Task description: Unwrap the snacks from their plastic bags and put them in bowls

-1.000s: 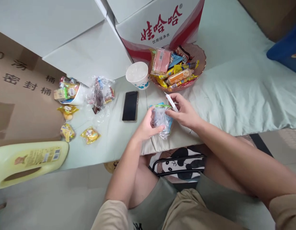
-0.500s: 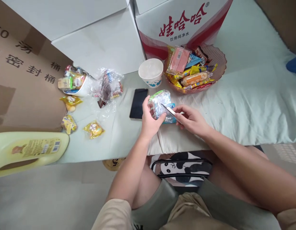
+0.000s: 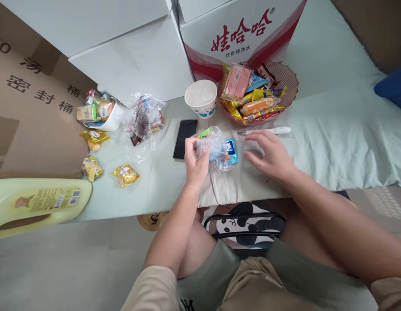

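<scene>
My left hand is closed on a clear plastic bag of snacks that rests on the pale green cloth near the table's front edge. A blue packet shows inside the bag. My right hand hovers flat and open over the cloth just right of the bag, fingers spread and a little blurred. A slim white utility knife lies on the cloth just beyond my right hand's fingertips, apart from them.
A black phone lies left of the bag. Behind stand a white paper cup, a reddish bowl full of snacks and a red-and-white carton. Further left are another snack bag, a white bowl and loose yellow packets.
My right hand has let go of the white knife, which now lies on the cloth by the bowl. The left hand has kept its hold on the bag.
</scene>
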Demonstrator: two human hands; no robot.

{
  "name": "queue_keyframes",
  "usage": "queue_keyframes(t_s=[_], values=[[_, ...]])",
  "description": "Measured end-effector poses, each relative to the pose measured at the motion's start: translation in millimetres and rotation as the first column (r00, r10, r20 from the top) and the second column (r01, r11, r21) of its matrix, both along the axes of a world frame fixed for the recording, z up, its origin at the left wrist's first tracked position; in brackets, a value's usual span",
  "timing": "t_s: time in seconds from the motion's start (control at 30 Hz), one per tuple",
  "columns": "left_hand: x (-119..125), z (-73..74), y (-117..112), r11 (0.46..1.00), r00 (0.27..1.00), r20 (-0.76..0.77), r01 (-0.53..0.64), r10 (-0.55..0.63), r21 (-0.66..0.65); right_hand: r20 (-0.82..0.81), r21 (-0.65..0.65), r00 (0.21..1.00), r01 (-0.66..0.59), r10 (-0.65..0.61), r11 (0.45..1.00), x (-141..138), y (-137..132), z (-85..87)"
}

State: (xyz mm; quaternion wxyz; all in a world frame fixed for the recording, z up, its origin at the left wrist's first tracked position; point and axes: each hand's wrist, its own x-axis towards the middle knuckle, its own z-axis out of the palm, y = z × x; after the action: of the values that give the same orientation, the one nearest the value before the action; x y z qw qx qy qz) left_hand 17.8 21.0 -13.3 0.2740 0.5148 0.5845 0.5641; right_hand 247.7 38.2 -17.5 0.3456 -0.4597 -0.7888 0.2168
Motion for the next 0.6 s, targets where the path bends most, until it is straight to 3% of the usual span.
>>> queue_keyframes(t_s=[0.07, 0.13, 0.23, 0.3, 0.37, 0.43, 0.53, 0.6], values=[[4.5, 4.9, -0.8, 1.000, 1.000, 0.011, -0.017, 0.017, 0.023, -0.012, 0.029, 0.980, -0.199, 0.200, 0.980, -12.0, -7.7, -2.3], [5.4, 8.1, 0.5, 0.999, 0.978, 0.209, -0.011, 0.018, -0.032, -0.007, 0.016, 0.960, -0.281, 0.281, 0.960, -24.5, -14.1, -4.9], [-1.0, 8.2, 4.2, 0.973, 0.826, 0.555, 0.041, 0.094, -0.227, -0.032, -0.034, 0.970, -0.241, 0.240, 0.970, -35.5, -16.3, -7.6], [-8.5, 6.2, 5.9, 0.934, 0.755, 0.636, 0.089, 0.163, -0.345, -0.044, -0.087, 0.981, -0.190, 0.187, 0.978, -35.4, -12.9, -7.3], [-15.3, 4.1, 6.2, 0.907, 0.748, 0.634, 0.107, 0.196, -0.407, -0.033, -0.135, 0.994, -0.109, 0.106, 0.985, -30.5, -7.7, -5.0], [-18.9, 3.0, 5.2, 0.908, 0.802, 0.568, 0.081, 0.185, -0.410, -0.041, -0.125, 0.999, 0.011, -0.016, 0.992, -22.8, -2.6, -0.6], [-17.9, 3.3, 2.3, 0.958, 0.935, 0.346, 0.030, 0.073, -0.285, -0.090, -0.049, 0.983, 0.158, -0.162, 0.986, -11.3, 1.4, 7.2], [-16.0, 4.0, 0.2, 0.984, 0.989, 0.149, 0.029, -0.003, -0.175, -0.088, -0.019, 0.991, 0.098, -0.099, 0.995, -7.2, 0.3, 9.7]])
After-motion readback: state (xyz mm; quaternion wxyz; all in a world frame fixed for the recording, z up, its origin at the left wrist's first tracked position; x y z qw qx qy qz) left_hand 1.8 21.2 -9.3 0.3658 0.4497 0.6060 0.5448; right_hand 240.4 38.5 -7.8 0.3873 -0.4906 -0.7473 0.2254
